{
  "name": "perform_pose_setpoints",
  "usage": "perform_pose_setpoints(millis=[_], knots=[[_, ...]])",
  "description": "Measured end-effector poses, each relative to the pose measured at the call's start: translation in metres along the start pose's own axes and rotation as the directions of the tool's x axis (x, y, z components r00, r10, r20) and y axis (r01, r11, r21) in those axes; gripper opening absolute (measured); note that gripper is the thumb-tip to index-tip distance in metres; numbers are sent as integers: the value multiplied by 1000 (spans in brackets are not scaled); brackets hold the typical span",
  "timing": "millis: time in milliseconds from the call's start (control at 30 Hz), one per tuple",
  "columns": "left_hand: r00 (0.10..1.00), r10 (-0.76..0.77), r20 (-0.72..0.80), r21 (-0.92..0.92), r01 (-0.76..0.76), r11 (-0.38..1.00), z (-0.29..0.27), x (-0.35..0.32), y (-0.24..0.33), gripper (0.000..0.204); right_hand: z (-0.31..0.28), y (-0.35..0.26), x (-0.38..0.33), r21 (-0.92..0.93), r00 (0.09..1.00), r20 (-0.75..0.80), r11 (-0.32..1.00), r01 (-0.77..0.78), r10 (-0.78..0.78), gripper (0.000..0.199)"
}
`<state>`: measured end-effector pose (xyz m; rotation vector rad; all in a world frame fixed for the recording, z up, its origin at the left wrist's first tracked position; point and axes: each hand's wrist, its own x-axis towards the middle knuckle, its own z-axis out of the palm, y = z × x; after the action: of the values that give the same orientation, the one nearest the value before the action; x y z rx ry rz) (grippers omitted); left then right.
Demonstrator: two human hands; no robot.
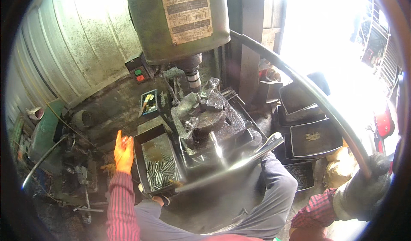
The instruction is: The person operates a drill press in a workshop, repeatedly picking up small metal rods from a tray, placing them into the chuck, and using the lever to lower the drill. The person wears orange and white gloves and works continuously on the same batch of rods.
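My right hand (pixel 361 192), in a grey-white glove, is wrapped round the lower end of a long curved metal lever (pixel 299 76) that runs up to the green machine head (pixel 147 35). My left hand (pixel 123 152), in an orange glove, is raised beside the left wall of a metal tray (pixel 138 157). Its index finger points up, the other fingers are partly bent, and I see nothing in it. Short metal rods (pixel 162 172) fill the tray's near half. The machine's spindle (pixel 193 77) stands over a dark, oily fixture (pixel 205 117) with clamps.
A small blue box (pixel 149 103) with a brush lies behind the tray. A bright metal bar (pixel 231 167) crosses in front of the fixture. Dark bins (pixel 317 138) are stacked at right. A switch box (pixel 139 73) with green and red buttons is by the wall.
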<state>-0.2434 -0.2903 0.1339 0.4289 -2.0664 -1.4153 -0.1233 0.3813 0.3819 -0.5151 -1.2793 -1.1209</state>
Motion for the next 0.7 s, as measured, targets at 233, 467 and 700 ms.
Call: perform_pose_setpoints(millis=[233, 467, 700], knots=[[996, 83, -45, 247, -69, 966, -20, -86, -31, 40, -18, -9, 0, 18, 994, -107, 1000, -1, 3, 28], [974, -137, 178, 229, 95, 969, 6, -75, -59, 57, -36, -28, 2, -86, 989, 117, 993, -79, 89, 36], [946, -208, 249, 367, 107, 924, 22, -90, -30, 66, -33, -29, 5, -15, 999, -40, 1000, 6, -6, 37]])
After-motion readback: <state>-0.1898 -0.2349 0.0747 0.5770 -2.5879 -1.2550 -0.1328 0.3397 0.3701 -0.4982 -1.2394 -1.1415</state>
